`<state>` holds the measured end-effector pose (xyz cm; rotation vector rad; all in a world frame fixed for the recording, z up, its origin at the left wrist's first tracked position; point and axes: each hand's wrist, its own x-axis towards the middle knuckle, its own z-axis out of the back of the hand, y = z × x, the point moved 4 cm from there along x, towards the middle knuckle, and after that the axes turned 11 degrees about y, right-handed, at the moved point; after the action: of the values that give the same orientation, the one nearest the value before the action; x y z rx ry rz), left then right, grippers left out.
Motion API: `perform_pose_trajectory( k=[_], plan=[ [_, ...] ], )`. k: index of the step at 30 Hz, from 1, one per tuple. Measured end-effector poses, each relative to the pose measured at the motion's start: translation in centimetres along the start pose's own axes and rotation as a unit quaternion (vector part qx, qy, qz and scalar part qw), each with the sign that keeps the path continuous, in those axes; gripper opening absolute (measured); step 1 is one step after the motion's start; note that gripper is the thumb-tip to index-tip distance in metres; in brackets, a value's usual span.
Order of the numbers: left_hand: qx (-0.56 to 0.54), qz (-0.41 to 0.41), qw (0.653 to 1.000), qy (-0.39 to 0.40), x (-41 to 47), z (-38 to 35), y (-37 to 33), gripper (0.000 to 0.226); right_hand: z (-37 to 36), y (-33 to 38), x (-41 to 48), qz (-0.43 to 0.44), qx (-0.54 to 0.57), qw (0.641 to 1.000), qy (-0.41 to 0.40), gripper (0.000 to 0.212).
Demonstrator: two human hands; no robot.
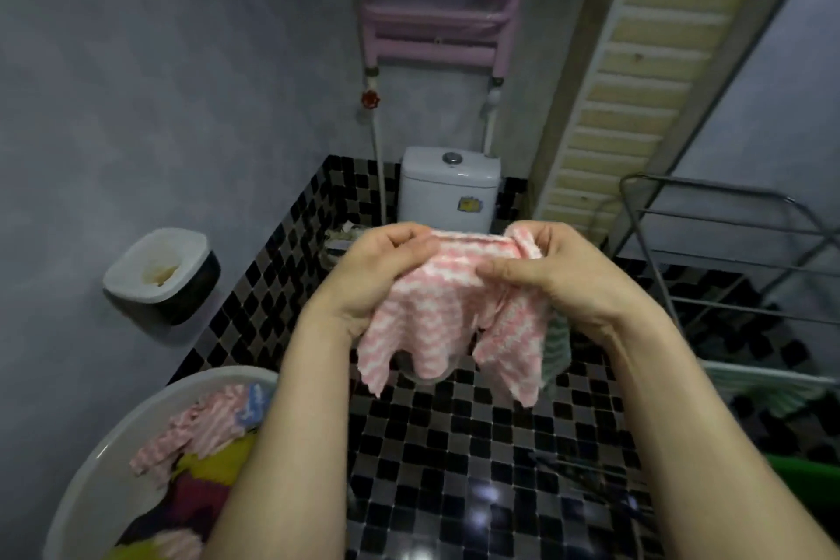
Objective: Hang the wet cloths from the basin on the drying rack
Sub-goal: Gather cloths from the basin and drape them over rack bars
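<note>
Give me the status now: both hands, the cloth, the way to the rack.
Left hand and right hand grip pink-and-white cloth at its top edge. Drying rack to the right, cloth not yet on it. More cloths in basin.

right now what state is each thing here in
pink-and-white cloth: held up in both hands, bunched, lower ends hanging free
left hand: grips the cloth's top left edge
right hand: pinches the cloth's top right edge
basin: holds several more cloths
drying rack: unfolded, upper rails bare
striped cloth: draped over the rack's near rail
wall box: open at the top
</note>
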<state>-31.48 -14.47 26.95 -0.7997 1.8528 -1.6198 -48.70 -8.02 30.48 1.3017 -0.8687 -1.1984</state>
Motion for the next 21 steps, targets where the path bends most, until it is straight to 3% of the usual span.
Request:
perform_pose_trajectory(
  k=[2, 8, 10, 13, 15, 18, 21],
  plan=[
    [-0.002, -0.010, 0.999, -0.032, 2.5, -2.5, -0.3, 0.013, 2.2, 0.2, -1.5, 0.004, 0.019, 1.000, -0.024, 0.021],
    [0.182, -0.088, 0.969, -0.143, 9.4, -10.7, -1.3, 0.054, 8.6, -0.8, -5.9, -0.001, 0.154, 0.983, -0.101, 0.012],
    [0.224, -0.107, 0.962, -0.110, 11.4, -13.7, -1.9, 0.044, 11.8, -1.1, -8.1, 0.014, 0.120, 0.983, -0.135, 0.009],
    [0.311, -0.148, 0.939, -0.019, 14.0, -18.9, -3.4, 0.025, 17.9, -1.4, -12.8, 0.012, -0.043, 0.975, -0.217, 0.006],
    [0.364, -0.177, 0.914, 0.020, 15.2, -20.6, -4.1, 0.018, 21.0, -1.4, -15.0, -0.027, -0.192, 0.945, -0.265, 0.010],
    [0.412, -0.207, 0.885, 0.070, 17.6, -24.3, -3.8, 0.011, 25.7, -1.8, -17.4, -0.094, -0.409, 0.850, -0.318, 0.019],
    [0.458, -0.216, 0.853, 0.125, 20.4, -27.1, -2.7, 0.011, 29.9, -3.3, -18.3, -0.150, -0.478, 0.767, -0.400, 0.024]
  ],
)
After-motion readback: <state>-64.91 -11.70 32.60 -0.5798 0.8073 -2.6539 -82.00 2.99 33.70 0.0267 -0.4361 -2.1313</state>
